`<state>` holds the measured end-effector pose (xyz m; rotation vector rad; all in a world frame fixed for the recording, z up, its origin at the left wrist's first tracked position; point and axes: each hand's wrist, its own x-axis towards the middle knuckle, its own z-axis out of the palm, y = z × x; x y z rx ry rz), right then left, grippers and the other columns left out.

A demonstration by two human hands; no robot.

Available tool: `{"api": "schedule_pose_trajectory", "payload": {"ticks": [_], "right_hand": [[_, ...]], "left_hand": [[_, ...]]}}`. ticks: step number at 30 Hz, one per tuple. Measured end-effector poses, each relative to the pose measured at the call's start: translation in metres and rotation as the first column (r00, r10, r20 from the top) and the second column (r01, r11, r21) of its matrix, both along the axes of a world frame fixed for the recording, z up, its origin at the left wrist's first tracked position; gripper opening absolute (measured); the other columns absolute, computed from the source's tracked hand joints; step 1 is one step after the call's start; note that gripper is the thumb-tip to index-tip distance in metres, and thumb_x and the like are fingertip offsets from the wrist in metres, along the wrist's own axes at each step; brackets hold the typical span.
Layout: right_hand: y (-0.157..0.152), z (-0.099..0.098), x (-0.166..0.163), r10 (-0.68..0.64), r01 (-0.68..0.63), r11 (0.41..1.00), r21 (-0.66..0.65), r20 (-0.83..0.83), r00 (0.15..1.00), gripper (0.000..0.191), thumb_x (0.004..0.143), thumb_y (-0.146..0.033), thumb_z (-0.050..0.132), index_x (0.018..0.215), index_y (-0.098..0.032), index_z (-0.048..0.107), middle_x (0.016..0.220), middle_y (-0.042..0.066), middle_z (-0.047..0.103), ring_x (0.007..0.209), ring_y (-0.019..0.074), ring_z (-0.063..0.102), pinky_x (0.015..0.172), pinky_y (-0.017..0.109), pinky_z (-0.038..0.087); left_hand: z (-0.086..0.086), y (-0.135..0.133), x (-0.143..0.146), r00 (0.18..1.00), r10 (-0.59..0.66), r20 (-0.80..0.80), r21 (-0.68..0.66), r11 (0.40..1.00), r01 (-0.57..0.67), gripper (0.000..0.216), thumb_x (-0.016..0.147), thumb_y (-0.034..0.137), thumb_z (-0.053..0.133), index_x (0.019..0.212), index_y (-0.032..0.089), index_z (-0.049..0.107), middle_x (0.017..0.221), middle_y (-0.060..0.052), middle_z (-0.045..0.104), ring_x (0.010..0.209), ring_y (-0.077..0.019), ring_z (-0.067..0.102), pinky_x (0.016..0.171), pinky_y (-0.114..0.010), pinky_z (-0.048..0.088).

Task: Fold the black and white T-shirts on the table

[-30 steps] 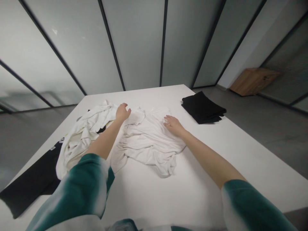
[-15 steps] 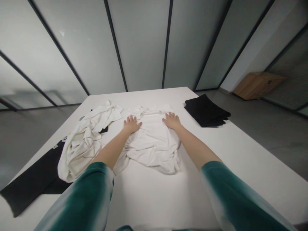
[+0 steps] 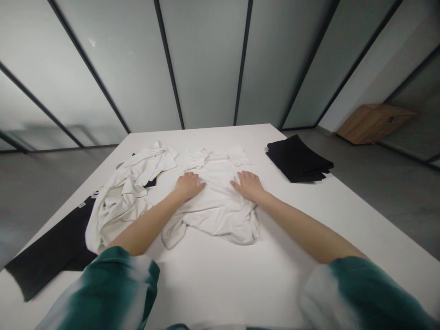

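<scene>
A white T-shirt lies wrinkled on the white table in front of me, its collar at the far end and its near hem bunched in creases. On its left edge rests my left hand, palm down, thumb apart from the slightly bent fingers. My right hand lies the same way on the right edge, thumb pointing inward over the cloth. Neither hand grips the fabric as far as I can see; the undersides of both are hidden.
Left of the shirt is a crumpled white garment, partly over a black garment with pale lettering. A folded black stack sits at the table's right edge. Beyond the table are frosted panels and a wooden box.
Both hands have slid a little toward me along the shirt's sides, with elbows spreading outward. Their fingers are less spread than before. The shirt's upper part shows more.
</scene>
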<state>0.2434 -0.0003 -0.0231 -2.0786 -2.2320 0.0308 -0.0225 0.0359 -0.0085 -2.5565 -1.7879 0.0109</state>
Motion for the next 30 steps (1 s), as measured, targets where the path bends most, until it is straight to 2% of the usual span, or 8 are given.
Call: {"api": "schedule_pose_trajectory", "payload": {"ticks": [5, 11, 17, 20, 23, 26, 28, 30], "right_hand": [[-0.027, -0.014, -0.003, -0.034, 0.035, 0.978, -0.204, 0.005, 0.999, 0.088, 0.091, -0.074, 0.026, 0.157, -0.015, 0.024, 0.163, 0.022, 0.015, 0.148, 0.0427, 0.013, 0.115, 0.061, 0.014], [0.015, -0.007, 0.018, -0.044, 0.044, 0.979, -0.197, 0.007, 0.999, 0.086, 0.091, -0.073, 0.029, 0.157, -0.018, 0.024, 0.164, 0.02, 0.012, 0.149, 0.0426, 0.01, 0.115, 0.063, 0.01], [0.06, -0.002, 0.035, 0.022, -0.02, 0.992, -0.126, 0.012, 1.0, 0.077, 0.093, -0.068, 0.036, 0.152, -0.019, 0.036, 0.162, 0.019, 0.022, 0.147, 0.039, 0.02, 0.115, 0.057, 0.018], [0.071, 0.004, 0.034, -0.006, 0.005, 0.999, 0.033, 0.045, 0.999, 0.069, 0.092, -0.063, 0.045, 0.139, -0.013, 0.051, 0.149, 0.022, 0.043, 0.138, 0.0362, 0.037, 0.11, 0.049, 0.027], [0.07, 0.016, 0.028, -0.068, 0.05, 0.98, 0.194, 0.086, 0.994, 0.051, 0.093, -0.051, 0.05, 0.122, -0.01, 0.061, 0.126, 0.022, 0.062, 0.12, 0.0334, 0.052, 0.1, 0.044, 0.035], [0.053, 0.026, 0.028, -0.08, 0.065, 0.978, 0.201, 0.069, 0.994, 0.036, 0.097, -0.038, 0.042, 0.102, -0.014, 0.068, 0.103, 0.017, 0.07, 0.1, 0.0278, 0.061, 0.087, 0.037, 0.039], [0.033, 0.027, 0.035, -0.065, 0.062, 0.985, 0.158, 0.016, 0.998, 0.041, 0.098, -0.04, 0.037, 0.089, -0.017, 0.069, 0.089, 0.013, 0.072, 0.087, 0.0244, 0.063, 0.077, 0.034, 0.04], [0.007, 0.023, 0.044, 0.01, -0.006, 0.995, 0.102, -0.038, 0.999, 0.046, 0.098, -0.046, 0.036, 0.083, -0.018, 0.069, 0.083, 0.011, 0.071, 0.082, 0.0226, 0.063, 0.072, 0.031, 0.04]], "left_hand": [[-0.013, -0.013, -0.003, 0.997, 0.047, -0.061, -0.161, 0.985, -0.056, 0.084, 0.092, 0.07, 0.025, 0.154, 0.013, 0.028, 0.162, -0.02, 0.02, 0.149, -0.0383, 0.016, 0.115, -0.054, 0.024], [-0.023, 0.02, 0.012, 0.994, 0.108, -0.011, -0.119, 0.987, -0.109, 0.088, 0.092, 0.071, 0.02, 0.157, 0.012, 0.021, 0.164, -0.02, 0.012, 0.151, -0.0387, 0.006, 0.117, -0.056, 0.017], [-0.021, 0.055, 0.022, 0.992, 0.109, 0.063, -0.084, 0.991, -0.104, 0.083, 0.092, 0.068, 0.029, 0.155, 0.012, 0.028, 0.162, -0.02, 0.019, 0.15, -0.0374, 0.013, 0.117, -0.053, 0.02], [-0.014, 0.062, 0.027, 0.984, 0.104, 0.144, 0.059, 0.992, -0.114, 0.076, 0.09, 0.064, 0.043, 0.144, 0.01, 0.043, 0.154, -0.023, 0.037, 0.144, -0.0371, 0.029, 0.113, -0.049, 0.028], [-0.001, 0.058, 0.029, 0.986, 0.066, 0.153, 0.207, 0.974, -0.098, 0.053, 0.091, 0.052, 0.048, 0.124, 0.012, 0.059, 0.132, -0.023, 0.059, 0.129, -0.0358, 0.049, 0.104, -0.047, 0.037], [0.011, 0.039, 0.02, 0.993, 0.037, 0.114, 0.122, 0.991, -0.051, 0.045, 0.094, 0.052, 0.042, 0.104, 0.016, 0.065, 0.105, -0.017, 0.07, 0.104, -0.0322, 0.064, 0.09, -0.043, 0.045], [0.016, 0.017, 0.006, 0.995, 0.022, 0.099, -0.015, 1.0, -0.02, 0.052, 0.093, 0.06, 0.038, 0.094, 0.018, 0.067, 0.092, -0.014, 0.071, 0.092, -0.0301, 0.067, 0.082, -0.04, 0.048], [0.015, -0.007, -0.011, 0.995, -0.042, 0.096, -0.104, 0.993, 0.052, 0.058, 0.088, 0.068, 0.039, 0.093, 0.018, 0.068, 0.094, -0.014, 0.071, 0.092, -0.03, 0.067, 0.082, -0.04, 0.048]]}}
